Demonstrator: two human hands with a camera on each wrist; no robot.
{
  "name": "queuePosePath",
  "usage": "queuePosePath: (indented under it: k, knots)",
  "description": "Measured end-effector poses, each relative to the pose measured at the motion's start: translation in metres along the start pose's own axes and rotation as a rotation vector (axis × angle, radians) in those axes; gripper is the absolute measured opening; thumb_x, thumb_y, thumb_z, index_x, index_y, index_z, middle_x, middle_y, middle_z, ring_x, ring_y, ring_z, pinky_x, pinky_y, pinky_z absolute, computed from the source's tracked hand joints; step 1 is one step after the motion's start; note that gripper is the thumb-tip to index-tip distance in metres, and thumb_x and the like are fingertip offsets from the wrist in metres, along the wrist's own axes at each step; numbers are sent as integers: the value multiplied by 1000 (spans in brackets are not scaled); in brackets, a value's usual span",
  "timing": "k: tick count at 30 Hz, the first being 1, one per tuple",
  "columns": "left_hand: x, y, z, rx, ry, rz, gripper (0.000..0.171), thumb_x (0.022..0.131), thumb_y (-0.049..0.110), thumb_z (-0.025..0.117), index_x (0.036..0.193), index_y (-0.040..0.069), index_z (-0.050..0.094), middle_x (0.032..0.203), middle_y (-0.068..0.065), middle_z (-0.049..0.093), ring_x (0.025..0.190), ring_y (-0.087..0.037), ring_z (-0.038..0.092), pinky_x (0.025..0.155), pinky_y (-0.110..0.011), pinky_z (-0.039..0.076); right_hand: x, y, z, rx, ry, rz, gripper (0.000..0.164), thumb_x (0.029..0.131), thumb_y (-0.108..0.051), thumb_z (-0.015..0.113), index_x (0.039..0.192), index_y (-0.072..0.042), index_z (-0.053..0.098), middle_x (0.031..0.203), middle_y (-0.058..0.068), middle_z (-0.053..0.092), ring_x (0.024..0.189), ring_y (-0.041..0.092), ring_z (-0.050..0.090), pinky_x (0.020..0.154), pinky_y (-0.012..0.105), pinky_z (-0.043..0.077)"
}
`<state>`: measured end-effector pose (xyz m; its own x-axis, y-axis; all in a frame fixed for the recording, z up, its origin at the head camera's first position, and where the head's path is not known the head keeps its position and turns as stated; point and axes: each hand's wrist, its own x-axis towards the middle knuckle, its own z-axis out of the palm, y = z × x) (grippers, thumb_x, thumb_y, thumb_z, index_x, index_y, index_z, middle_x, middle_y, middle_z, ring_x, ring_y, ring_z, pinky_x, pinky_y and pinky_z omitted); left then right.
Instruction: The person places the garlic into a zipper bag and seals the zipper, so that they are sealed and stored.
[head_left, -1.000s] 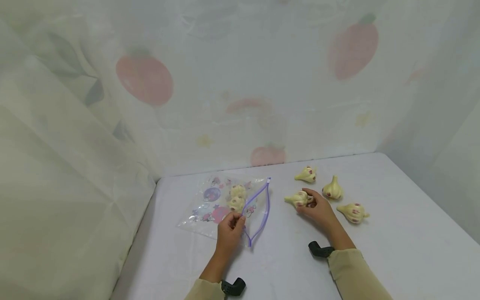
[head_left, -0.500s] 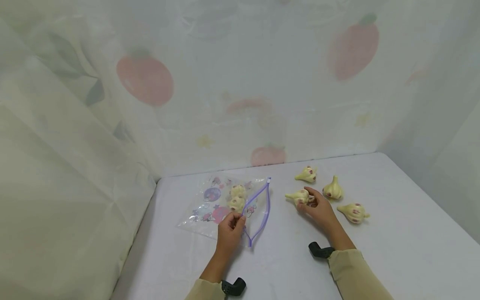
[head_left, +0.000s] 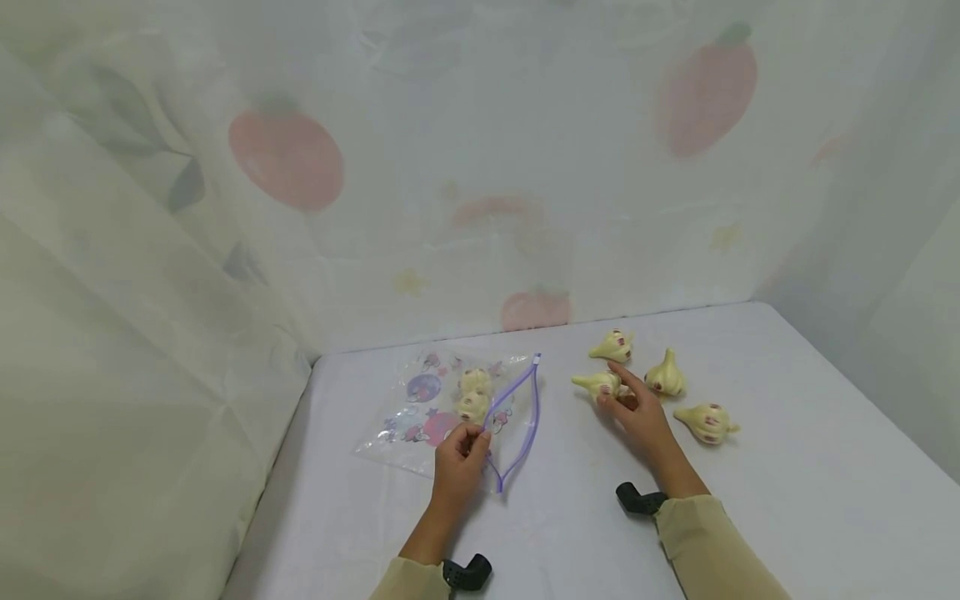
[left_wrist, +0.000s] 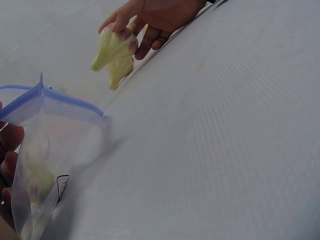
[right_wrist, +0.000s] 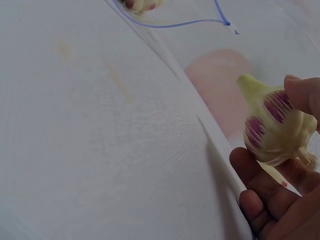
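In the head view my left hand (head_left: 459, 467) pinches the near side of a clear zip bag's mouth. The zip bag (head_left: 408, 417) has a purple zip edge and cartoon prints, and its mouth gapes to the right. Two garlic bulbs (head_left: 474, 393) lie inside it. To the right, my right hand (head_left: 641, 417) holds a pale garlic bulb (head_left: 596, 385) with purple streaks, its stem pointing left. Seen from the right wrist, the thumb (right_wrist: 304, 95) lies on this bulb's side (right_wrist: 272, 125) and the other fingers curve beneath it.
Three more garlic bulbs lie around the right hand: one behind (head_left: 612, 345), one just right of the fingers (head_left: 666, 375), one farther right (head_left: 707, 424). A white cloth covers the table (head_left: 555, 533). Printed curtains (head_left: 420, 208) stand at the back and sides.
My right hand and the garlic bulb have shifted slightly away from me, and its index finger reaches farther forward. The left hand and the zip bag stay in place.
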<state>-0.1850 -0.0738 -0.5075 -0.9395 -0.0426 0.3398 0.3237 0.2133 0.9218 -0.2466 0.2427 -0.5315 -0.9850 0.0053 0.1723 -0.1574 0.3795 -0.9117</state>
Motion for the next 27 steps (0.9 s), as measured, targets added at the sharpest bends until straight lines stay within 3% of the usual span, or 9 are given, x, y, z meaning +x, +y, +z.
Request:
queuePosePath:
  k: [4, 8, 15, 18, 27]
  knots:
    - [1, -1, 0, 2, 3, -2, 9, 93, 4, 64, 85, 7, 66, 70, 0, 59, 61, -5, 50, 53, -20, 43, 1, -1, 1, 1, -2, -7, 65, 92, -32, 70, 150, -21, 41, 146, 14, 43, 85, 15, 59, 71, 22, 50]
    - [1, 0, 1, 10, 9, -4, 9, 93, 4, 64, 85, 7, 66, 70, 0, 59, 61, -5, 49, 53, -19, 43, 1, -3, 2, 47, -10, 13, 72, 87, -22, 76, 149, -18, 41, 133, 15, 49, 78, 12, 56, 67, 21, 49]
    - [1, 1, 0, 9, 1, -9, 9, 93, 5, 64, 85, 7, 66, 70, 0, 58, 61, -6, 49, 53, -19, 43, 0, -7, 3, 101, -32, 37, 86, 78, -2, 80, 150, -20, 37, 117, 18, 53, 85, 13, 62, 74, 19, 54]
    - [1, 1, 0, 8, -3, -8, 9, 93, 5, 64, 85, 6, 66, 70, 1, 58, 61, -5, 49, 53, -19, 43, 2, -2, 5, 73, -18, 37, 85, 79, -2, 79, 150, -23, 38, 107, 16, 56, 82, 14, 61, 72, 20, 53]
    - [1, 3, -1, 6, -11, -10, 8, 94, 4, 63, 86, 3, 66, 71, -4, 60, 62, -6, 50, 54, -19, 44, 1, -4, 5, 4, -6, 67, 85, 81, -28, 82, 152, -22, 35, 120, 13, 47, 85, 17, 55, 70, 22, 49]
